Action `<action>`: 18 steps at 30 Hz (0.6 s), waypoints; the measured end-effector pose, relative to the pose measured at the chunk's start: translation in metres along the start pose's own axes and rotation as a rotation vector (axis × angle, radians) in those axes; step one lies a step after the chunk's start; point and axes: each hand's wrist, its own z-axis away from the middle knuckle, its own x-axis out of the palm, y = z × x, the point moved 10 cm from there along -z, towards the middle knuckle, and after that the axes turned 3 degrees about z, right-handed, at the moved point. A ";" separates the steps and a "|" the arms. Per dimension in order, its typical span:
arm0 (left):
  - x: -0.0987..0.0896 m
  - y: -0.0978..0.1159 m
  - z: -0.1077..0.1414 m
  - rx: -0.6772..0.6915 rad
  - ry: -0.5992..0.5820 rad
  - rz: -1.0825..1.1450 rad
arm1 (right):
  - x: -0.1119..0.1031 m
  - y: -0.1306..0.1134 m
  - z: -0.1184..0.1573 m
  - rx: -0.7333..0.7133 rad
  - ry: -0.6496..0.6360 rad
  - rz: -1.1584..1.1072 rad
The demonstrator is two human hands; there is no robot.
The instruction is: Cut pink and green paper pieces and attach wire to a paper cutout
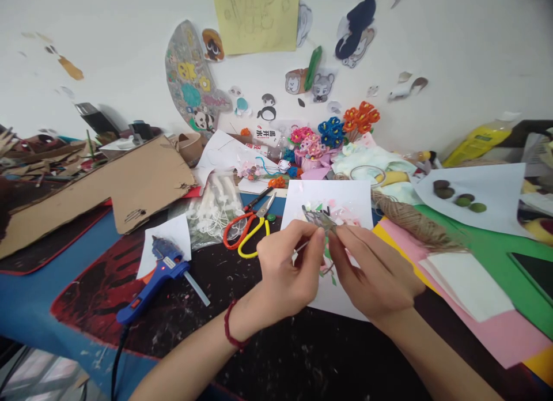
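Note:
My left hand [291, 268] and my right hand [371, 268] meet over a white sheet of paper [341, 300]. Between the fingertips of both is a small, greyish, shiny flat piece [320, 218]; its exact kind I cannot make out. A thin pale strand shows by the left fingers, and the hands hide part of it. Beneath the fingers, small green and pink scraps [328, 260] lie on the paper. Left of my left hand are scissors [250, 228] with one red and one yellow handle, blades partly apart.
A blue glue gun [153, 283] with its cord lies at the left, near cardboard [147, 176]. Twine [415, 222], folded white paper [469, 283] and coloured sheets are at the right. Colourful craft flowers [330, 133] and a yellow bottle [479, 139] stand along the back.

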 end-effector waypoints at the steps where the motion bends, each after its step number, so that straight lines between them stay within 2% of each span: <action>1: 0.000 0.006 0.000 0.058 -0.006 -0.077 | 0.000 0.002 0.001 0.023 0.004 -0.019; 4: 0.003 0.020 0.001 0.199 -0.026 -0.282 | 0.001 0.006 0.002 0.089 0.002 -0.069; 7: 0.003 0.023 0.002 0.222 -0.013 -0.326 | 0.003 0.007 0.002 0.116 -0.008 -0.088; 10: 0.001 0.015 0.003 0.149 0.013 -0.224 | 0.003 0.006 0.001 0.115 0.004 -0.085; 15: 0.002 -0.008 0.006 -0.064 0.043 0.030 | 0.004 0.008 0.001 0.160 0.005 -0.103; 18: 0.001 -0.006 0.005 -0.051 0.051 0.020 | 0.005 0.008 0.002 0.188 0.005 -0.128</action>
